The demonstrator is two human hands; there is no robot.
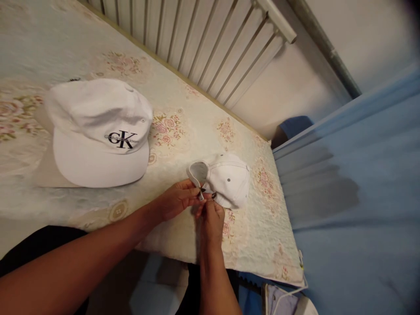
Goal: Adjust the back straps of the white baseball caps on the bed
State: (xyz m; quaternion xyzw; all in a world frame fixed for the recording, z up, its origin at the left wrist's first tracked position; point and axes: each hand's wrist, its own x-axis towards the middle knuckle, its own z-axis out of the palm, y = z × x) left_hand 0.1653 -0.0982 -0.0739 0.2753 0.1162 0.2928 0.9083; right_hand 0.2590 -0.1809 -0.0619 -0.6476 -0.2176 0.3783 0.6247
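A white cap (229,177) lies on a floral bedspread (183,105) with its back opening turned toward me. My left hand (177,200) pinches the cap's rear strap (197,183) from the left. My right hand (211,216) comes up from below and pinches the same strap end, fingertips meeting those of the left hand. A second white cap (98,131) with a black "CK" logo sits further left on the bedspread, brim toward me, untouched.
A white barred headboard or rail (210,39) runs along the far edge of the bed. A blue cloth surface (354,197) fills the right side. White cables and a small object (285,299) lie by the bed's near right corner.
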